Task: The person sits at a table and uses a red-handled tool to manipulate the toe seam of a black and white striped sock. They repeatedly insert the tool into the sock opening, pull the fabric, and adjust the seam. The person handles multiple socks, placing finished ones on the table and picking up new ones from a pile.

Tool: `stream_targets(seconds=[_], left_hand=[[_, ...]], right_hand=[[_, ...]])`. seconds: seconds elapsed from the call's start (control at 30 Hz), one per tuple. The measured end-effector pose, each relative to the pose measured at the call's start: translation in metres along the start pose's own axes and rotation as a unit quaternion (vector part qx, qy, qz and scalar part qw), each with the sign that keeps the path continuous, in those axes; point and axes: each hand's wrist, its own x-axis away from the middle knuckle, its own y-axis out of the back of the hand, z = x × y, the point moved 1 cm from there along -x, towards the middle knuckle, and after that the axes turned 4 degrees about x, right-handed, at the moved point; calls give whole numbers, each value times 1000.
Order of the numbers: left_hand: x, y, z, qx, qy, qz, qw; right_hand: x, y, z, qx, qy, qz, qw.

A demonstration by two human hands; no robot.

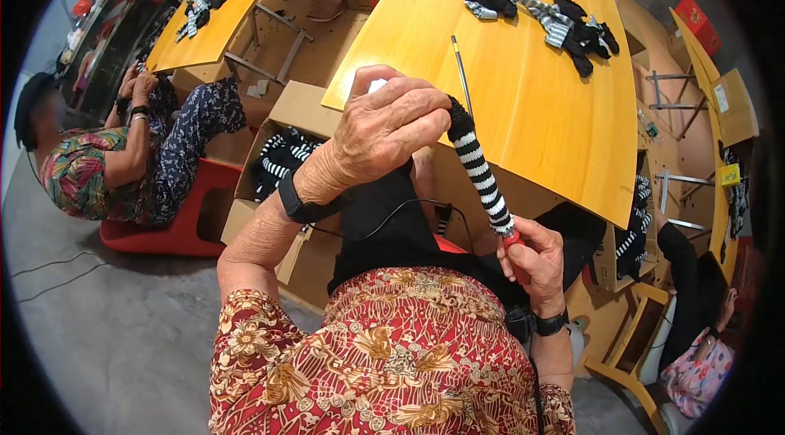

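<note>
My right hand [531, 259] is closed around the red handle [513, 243] of a long thin tool. A narrow black-and-white striped knit tube [481, 169] runs slantwise from that handle up to my left hand [396, 120]. The fingers of my left hand are closed on the tube's black upper end. Beyond that black end a thin metal rod [462, 71] points up over the table. Whether the rod runs through the whole tube cannot be seen. Both hands are above my lap, at the near edge of the yellow table [564, 132].
Black and grey-striped knit pieces [531, 6] lie at the table's far side. An open cardboard box [302, 104] with striped knits stands left, another box [605, 259] right. Someone on a red stool [163, 226] works at left; another person [699, 361] sits at lower right.
</note>
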Motion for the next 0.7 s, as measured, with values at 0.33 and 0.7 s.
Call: stream_targets(seconds=[0.33,0.7], left_hand=[[2,11,11,430,348,87,828],[10,-15,-17,744,404,-174,503]], right_hand=[[-1,-5,16,97,20,-23,995],[0,-5,-1,37,108,20,993]])
